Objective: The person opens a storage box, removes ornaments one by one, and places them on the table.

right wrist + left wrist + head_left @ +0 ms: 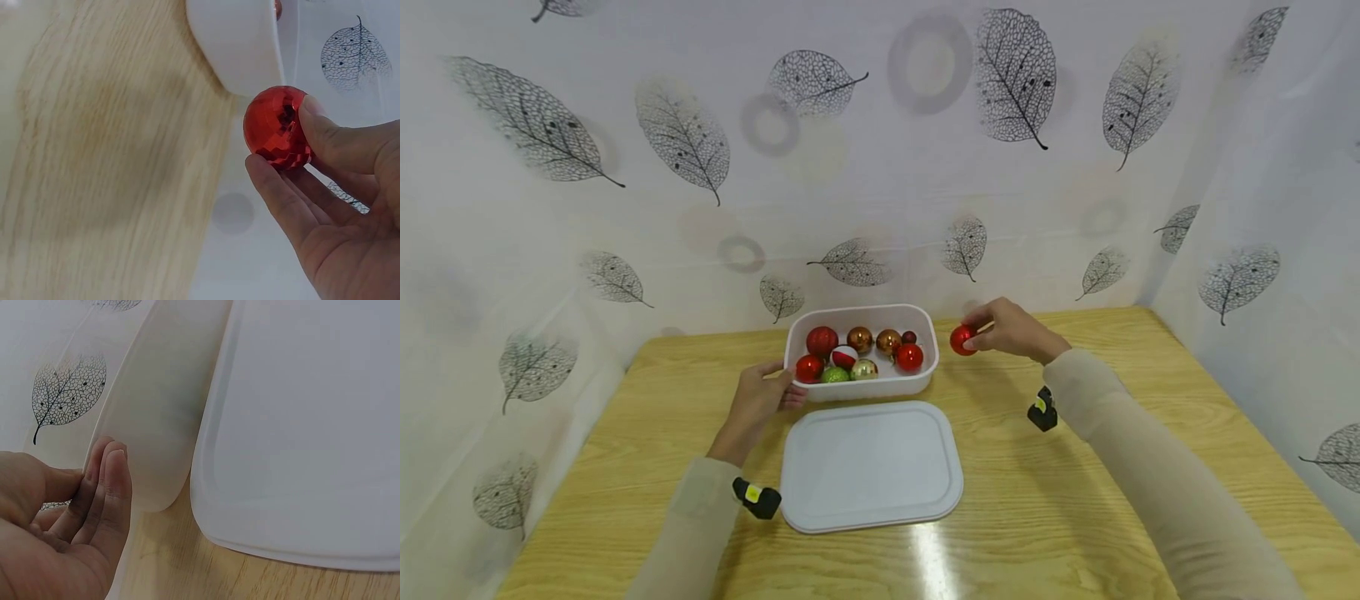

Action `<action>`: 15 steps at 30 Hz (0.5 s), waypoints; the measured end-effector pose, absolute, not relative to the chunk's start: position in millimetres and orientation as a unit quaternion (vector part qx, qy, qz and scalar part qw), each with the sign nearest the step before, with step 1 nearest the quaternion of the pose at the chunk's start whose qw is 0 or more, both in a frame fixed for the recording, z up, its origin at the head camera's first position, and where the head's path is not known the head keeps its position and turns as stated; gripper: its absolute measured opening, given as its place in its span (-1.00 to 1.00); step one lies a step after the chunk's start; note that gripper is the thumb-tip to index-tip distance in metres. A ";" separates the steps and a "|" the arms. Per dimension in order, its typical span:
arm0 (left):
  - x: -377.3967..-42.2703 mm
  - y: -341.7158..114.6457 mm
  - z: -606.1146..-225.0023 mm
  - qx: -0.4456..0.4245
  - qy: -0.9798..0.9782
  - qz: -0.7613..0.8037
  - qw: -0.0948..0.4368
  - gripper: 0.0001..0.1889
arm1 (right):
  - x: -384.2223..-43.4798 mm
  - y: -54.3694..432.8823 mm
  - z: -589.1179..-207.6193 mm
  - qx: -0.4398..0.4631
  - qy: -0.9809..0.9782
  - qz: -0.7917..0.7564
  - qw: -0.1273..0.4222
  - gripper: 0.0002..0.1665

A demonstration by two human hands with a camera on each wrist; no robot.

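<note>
Red and shiny, a round ball covered in tiny flat faces [961, 340] is pinched between the thumb and fingers of the right hand [1009, 332]. It is just outside a white plastic box with round corners [880, 388], at 3 o'clock from it. The left hand [758, 398] holds the box, with thumb and fingers gripping its edge at 8 o'clock. More balls lie inside. Two shiny brown-gold balls [888, 342] are at 12 and 1 o'clock, a tiny dark red ball [909, 337] at 2, and a shiny red ball [910, 358] near 4. A pale gold ball [864, 369] is at 6, a bright green ball [835, 376] at 7, another shiny red ball [809, 368] at 8 and a big dark red ball [822, 342] near 10. At 6 o'clock from the box, a flat white lid [872, 467] lies on the yellow-brown wooden table [625, 467]
</note>
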State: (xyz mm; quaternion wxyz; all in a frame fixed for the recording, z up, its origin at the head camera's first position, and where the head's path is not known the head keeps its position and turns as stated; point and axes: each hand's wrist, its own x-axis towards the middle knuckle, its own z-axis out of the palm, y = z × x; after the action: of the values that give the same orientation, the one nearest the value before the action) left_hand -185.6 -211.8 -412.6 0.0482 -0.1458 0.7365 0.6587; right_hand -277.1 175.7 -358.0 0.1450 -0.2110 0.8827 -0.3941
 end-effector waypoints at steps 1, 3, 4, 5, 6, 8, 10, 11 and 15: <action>-185.7 -211.9 -412.5 -0.147 0.737 0.658 0.049 -0.49 | -277.2 176.5 -360.4 -0.206 0.883 -0.395 0.147 -0.57; -185.9 -211.9 -412.7 -0.149 0.736 0.659 0.049 -0.49 | -277.2 177.8 -365.1 -0.197 0.882 -0.400 0.152 -0.55; -185.9 -211.9 -412.6 -0.149 0.737 0.658 0.050 -0.49 | -277.5 178.4 -367.8 -0.195 0.882 -0.401 0.153 -0.54; -185.7 -211.9 -412.6 -0.149 0.737 0.657 0.051 -0.49 | -277.6 178.7 -370.2 -0.193 0.882 -0.401 0.153 -0.53; -186.0 -212.0 -412.7 -0.150 0.737 0.657 0.051 -0.49 | -277.8 179.1 -372.8 -0.193 0.883 -0.401 0.150 -0.52; -186.2 -212.1 -412.7 -0.152 0.737 0.657 0.052 -0.49 | -278.3 179.5 -377.9 -0.193 0.884 -0.400 0.146 -0.51; -186.1 -212.1 -412.5 -0.154 0.737 0.656 0.053 -0.49 | -279.0 179.6 -382.9 -0.192 0.888 -0.394 0.141 -0.50; -186.0 -212.1 -412.4 -0.154 0.736 0.656 0.053 -0.49 | -278.9 179.3 -384.9 -0.190 0.889 -0.392 0.139 -0.51; -185.5 -212.0 -412.0 -0.155 0.737 0.656 0.052 -0.49 | -279.7 178.4 -393.2 -0.183 0.893 -0.387 0.140 -0.50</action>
State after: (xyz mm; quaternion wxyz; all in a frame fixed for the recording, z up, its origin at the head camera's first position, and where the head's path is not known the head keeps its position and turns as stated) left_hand -185.5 -212.0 -412.0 0.0524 -0.1549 0.7371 0.6557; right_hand -279.7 178.4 -393.2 0.1404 -0.1828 0.8928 -0.3871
